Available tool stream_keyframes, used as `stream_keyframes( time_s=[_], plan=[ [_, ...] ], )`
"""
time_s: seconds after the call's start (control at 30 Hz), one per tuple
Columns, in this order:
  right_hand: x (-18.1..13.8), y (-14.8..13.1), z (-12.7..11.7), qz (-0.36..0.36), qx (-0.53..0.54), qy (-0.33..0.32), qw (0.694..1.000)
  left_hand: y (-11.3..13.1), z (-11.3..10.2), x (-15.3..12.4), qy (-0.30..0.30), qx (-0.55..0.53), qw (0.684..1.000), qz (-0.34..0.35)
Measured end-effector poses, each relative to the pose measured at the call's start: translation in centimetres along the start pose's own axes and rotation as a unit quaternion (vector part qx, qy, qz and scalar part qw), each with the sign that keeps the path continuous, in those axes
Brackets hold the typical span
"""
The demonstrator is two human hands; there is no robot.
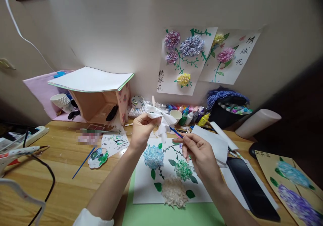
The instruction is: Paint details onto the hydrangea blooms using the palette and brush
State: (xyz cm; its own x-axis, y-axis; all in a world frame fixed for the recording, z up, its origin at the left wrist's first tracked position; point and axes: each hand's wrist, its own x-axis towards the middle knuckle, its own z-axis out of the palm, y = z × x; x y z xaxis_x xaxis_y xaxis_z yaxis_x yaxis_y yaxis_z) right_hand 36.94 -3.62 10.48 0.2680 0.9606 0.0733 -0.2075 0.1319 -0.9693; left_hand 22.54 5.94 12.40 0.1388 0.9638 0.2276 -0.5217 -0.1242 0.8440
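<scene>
My left hand (143, 131) is closed on a crumpled white tissue (165, 122) that hangs over the work. In my right hand (195, 148) is a paintbrush (176, 132) with a blue handle, its tip end meeting the tissue; the bristles are hidden in the folds. Below both hands lies a white sheet (143, 189) with raised flowers: a blue one (153, 156), a green one (183, 169) and a cream one (174, 191). Painted green leaves and dark stems run between them. My right hand partly covers the sheet's upper right.
A paint palette (98, 158) and another brush (83, 163) lie left, near a glue gun (20, 152) with a black cable. Paint bottles (189, 116) and a paper cup (176, 115) stand at the back. A phone (253, 188) and a tan flower picture (290, 185) lie right.
</scene>
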Motion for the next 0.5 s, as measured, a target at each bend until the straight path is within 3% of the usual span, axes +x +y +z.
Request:
stream_keyframes(
  time_s=[0.1,0.17,0.3,0.4,0.5],
  plan=[
    [0.4,0.2,0.1,0.05,0.051,-0.029,0.997,0.3,0.1,-0.1,-0.009,0.0,1.0,0.009],
    [0.3,0.4,0.3,0.028,0.036,-0.041,0.998,0.6,0.2,-0.2,-0.009,0.002,1.0,0.018],
    [-0.5,0.7,0.4,-0.145,-0.107,-0.01,0.984,1.4,-0.2,-0.1,0.014,0.017,0.999,0.032],
    [-0.8,0.8,-0.2,-0.298,-0.239,0.027,0.924,2.0,-1.1,0.4,0.047,0.03,0.996,0.067],
    [-0.5,0.5,-1.2,-0.355,-0.305,0.029,0.883,2.5,-2.2,1.3,0.058,0.045,0.991,0.114]
  ],
)
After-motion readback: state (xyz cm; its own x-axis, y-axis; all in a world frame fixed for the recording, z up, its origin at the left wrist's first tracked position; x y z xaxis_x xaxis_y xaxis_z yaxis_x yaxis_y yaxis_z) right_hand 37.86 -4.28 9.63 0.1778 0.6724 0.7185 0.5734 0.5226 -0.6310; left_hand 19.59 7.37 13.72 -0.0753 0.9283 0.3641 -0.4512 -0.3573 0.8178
